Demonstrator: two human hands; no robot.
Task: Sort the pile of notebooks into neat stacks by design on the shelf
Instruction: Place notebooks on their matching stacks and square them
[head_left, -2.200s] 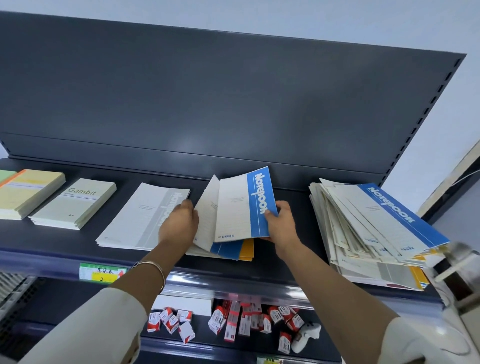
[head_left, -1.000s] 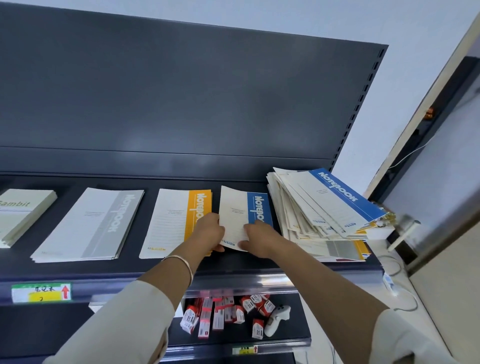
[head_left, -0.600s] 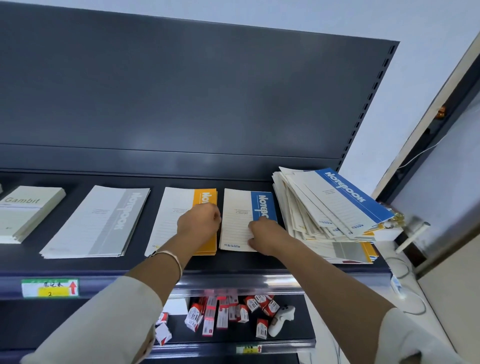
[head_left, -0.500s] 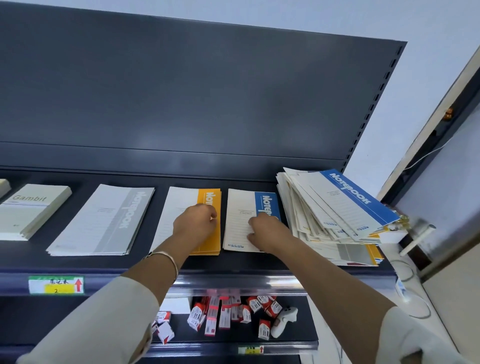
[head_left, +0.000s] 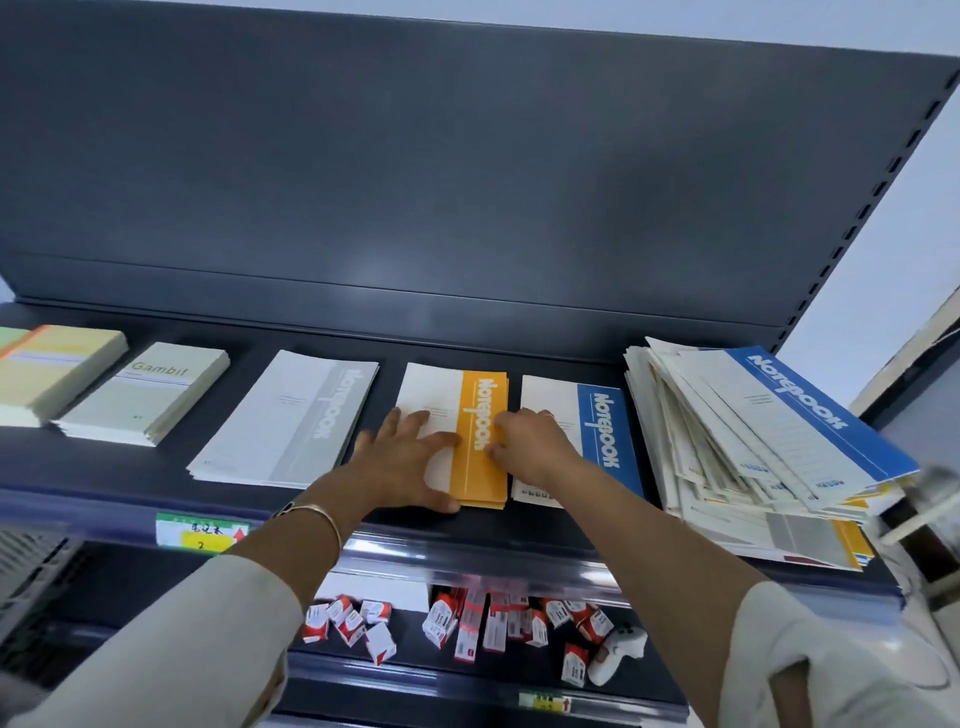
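On the dark shelf (head_left: 130, 467) lie separate stacks: a grey-banded notebook stack (head_left: 291, 421), an orange-banded stack (head_left: 467, 400) and a blue-banded stack (head_left: 597, 431). My left hand (head_left: 405, 462) lies flat with spread fingers on the orange stack, thumb at its near edge. My right hand (head_left: 530, 447) rests with curled fingers on the right edge of the orange stack, beside the blue one. An untidy pile of mixed notebooks (head_left: 753, 441) fills the shelf's right end.
At the far left stand a "Gambit" notebook stack (head_left: 150, 395) and a yellow notebook stack (head_left: 52, 369). The lower shelf holds several small red-and-white boxes (head_left: 483, 623) and a white controller (head_left: 618, 649). A price label (head_left: 200, 530) is on the shelf's front rail.
The blue-banded notebook was laid flat to the right of the orange stack. My left hand has spread flat on the orange stack, and my right hand moved from the blue notebook to the orange stack's edge.
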